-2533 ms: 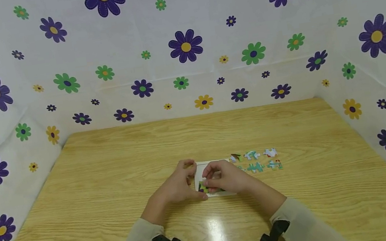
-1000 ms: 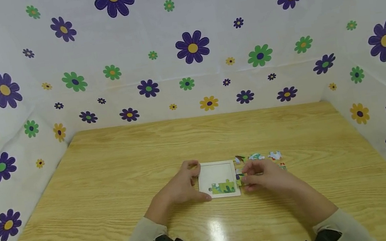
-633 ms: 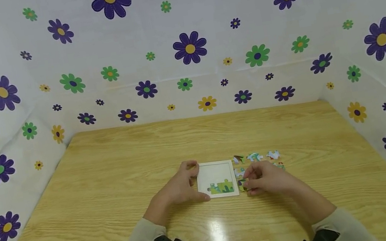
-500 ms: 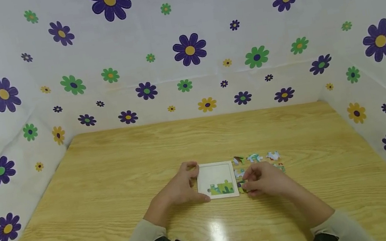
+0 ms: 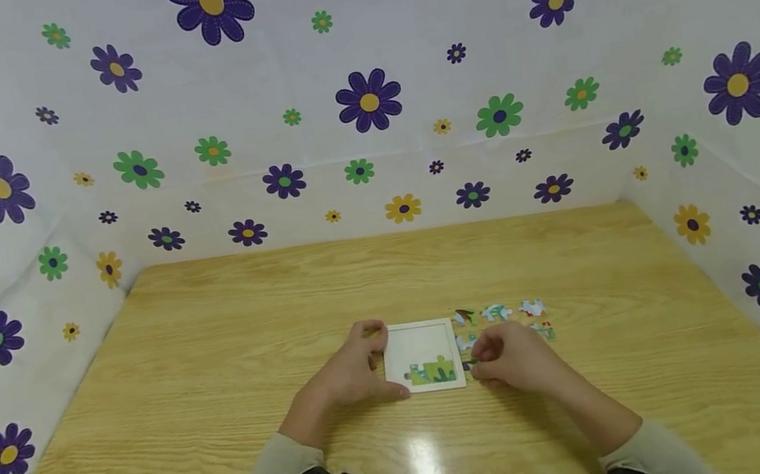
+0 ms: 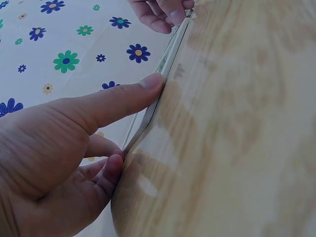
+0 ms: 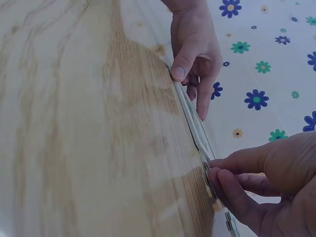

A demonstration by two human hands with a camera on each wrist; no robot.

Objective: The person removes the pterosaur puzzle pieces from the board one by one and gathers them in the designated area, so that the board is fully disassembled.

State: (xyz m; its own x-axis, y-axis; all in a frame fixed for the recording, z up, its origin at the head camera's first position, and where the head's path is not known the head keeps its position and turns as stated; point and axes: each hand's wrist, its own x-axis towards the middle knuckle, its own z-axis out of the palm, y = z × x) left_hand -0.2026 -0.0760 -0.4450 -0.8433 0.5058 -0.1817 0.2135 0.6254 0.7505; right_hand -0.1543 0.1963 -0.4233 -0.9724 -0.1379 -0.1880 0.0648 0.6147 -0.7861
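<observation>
A square pale puzzle tray (image 5: 414, 338) lies flat on the table, with joined green jigsaw pieces (image 5: 437, 370) along its lower right part. My left hand (image 5: 357, 372) grips the tray's left side, thumb at the near corner and fingers at the far one; the left wrist view has that thumb (image 6: 150, 81) on the near edge. Just right of the tray, my right hand (image 5: 514, 356) pinches a dark-and-green jigsaw piece (image 5: 468, 366) between thumb and fingers, low at the table. The fingers hide most of this piece. In the right wrist view, the fingertips (image 7: 217, 173) are beside the tray's corner.
Several loose jigsaw pieces (image 5: 496, 313) lie in rows right of the tray, some partly behind my right hand. They rest on a wood-grain table (image 5: 249, 307). A white cloth with flowers (image 5: 357, 25) stands around the back and sides.
My right hand has moved from over the tray's lower left to its right side, and the dark-and-green piece seen there is now with it. The left hand keeps its place.
</observation>
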